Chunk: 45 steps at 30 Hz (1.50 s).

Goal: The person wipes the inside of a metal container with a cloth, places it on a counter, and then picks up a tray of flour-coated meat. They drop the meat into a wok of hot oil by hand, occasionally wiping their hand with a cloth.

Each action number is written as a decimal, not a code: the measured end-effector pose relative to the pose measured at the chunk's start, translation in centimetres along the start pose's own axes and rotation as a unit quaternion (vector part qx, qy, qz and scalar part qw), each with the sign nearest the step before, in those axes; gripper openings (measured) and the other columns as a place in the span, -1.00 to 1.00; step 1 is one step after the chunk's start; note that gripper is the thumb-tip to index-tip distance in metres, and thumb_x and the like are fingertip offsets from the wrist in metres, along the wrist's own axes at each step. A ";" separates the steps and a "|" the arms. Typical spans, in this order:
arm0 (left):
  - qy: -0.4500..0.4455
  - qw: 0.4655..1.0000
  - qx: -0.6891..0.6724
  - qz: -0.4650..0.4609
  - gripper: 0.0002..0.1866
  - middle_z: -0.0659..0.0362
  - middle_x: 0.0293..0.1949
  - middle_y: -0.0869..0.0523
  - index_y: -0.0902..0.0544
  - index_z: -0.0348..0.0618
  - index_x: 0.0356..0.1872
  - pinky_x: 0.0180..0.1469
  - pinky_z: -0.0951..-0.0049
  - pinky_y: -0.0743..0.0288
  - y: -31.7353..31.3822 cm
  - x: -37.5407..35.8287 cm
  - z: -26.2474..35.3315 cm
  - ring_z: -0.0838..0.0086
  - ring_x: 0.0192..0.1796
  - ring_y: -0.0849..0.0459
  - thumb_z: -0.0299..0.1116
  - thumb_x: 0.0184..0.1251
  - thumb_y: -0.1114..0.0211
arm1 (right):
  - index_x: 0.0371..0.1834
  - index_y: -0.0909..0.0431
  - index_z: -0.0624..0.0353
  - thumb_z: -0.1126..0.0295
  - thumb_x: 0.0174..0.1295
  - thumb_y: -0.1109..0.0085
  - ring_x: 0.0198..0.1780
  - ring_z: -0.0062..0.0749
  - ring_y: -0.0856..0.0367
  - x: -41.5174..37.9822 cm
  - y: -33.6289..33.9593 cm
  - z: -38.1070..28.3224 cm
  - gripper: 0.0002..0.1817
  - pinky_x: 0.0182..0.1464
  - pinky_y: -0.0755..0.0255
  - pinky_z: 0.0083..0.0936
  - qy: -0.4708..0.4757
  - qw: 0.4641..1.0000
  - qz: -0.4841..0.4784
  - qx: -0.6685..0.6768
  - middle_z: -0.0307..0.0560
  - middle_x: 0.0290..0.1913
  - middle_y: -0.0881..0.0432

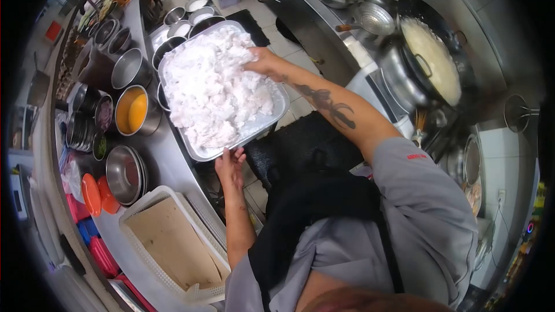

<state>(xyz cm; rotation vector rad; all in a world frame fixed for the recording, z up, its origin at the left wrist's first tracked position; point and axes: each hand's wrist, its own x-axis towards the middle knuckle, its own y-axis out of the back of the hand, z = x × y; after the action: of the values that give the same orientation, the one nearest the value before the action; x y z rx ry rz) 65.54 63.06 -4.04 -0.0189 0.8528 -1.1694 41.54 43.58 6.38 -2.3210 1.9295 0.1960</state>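
A large pale rectangular tray (280, 101) holds a heap of white, powder-coated pieces (214, 89); what lies under the coating I cannot make out. My right hand (265, 62) is closed over the tray's right side, its fingertips against the white pieces. At the near rim, my left hand (231, 164) has its fingers curled up against the tray edge, palm partly turned up. The tray overlaps the counter's edge and several metal pots, so what supports it from below is hidden.
On the left counter (173, 162) stand a pot of orange-yellow liquid (133, 110), stacked steel bowls (124, 173) and a white basket lined with cardboard (173, 237). To the right, a wok (433, 58) holds pale, foamy liquid, beside a perforated ladle (373, 18). Black mats (300, 144) cover part of the floor.
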 end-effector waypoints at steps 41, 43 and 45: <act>0.185 0.963 0.160 0.114 -0.41 0.02 0.01 -0.55 -0.25 0.08 0.32 0.00 0.24 -0.46 11.1 -12.1 -12.1 0.28 -0.06 -0.58 0.01 0.38 -0.21 | 0.12 -0.43 0.22 0.31 0.21 -0.28 -0.17 -0.19 -0.65 -39.1 74.1 -14.0 -0.56 -0.30 -0.62 -0.14 -0.026 0.730 0.658 -0.182 -0.02 -0.17 -0.64; 0.161 0.975 0.097 0.121 -0.45 0.01 0.00 -0.55 -0.29 0.07 0.28 -0.02 0.26 -0.46 13.0 -12.3 -13.8 0.28 -0.08 -0.59 -0.02 0.37 -0.24 | 0.13 -0.43 0.21 0.31 0.20 -0.28 -0.18 -0.19 -0.64 -38.0 73.7 -18.6 -0.55 -0.29 -0.61 -0.16 0.021 0.673 0.670 -0.313 -0.03 -0.18 -0.64; 0.163 0.975 0.086 0.126 -0.52 0.03 -0.05 -0.58 -0.34 0.06 0.20 -0.03 0.29 -0.47 14.1 -11.3 -14.4 0.29 -0.09 -0.60 -0.04 0.37 -0.24 | 0.14 -0.43 0.21 0.30 0.19 -0.29 -0.19 -0.20 -0.64 -36.1 71.6 -23.6 -0.53 -0.28 -0.59 -0.17 0.066 0.624 0.650 -0.429 -0.03 -0.18 -0.64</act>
<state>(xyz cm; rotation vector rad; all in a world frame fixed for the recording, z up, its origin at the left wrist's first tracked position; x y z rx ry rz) 66.86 84.05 -13.62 0.4228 1.0051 -1.0163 -34.80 61.44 35.35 -0.3937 3.6808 1.2720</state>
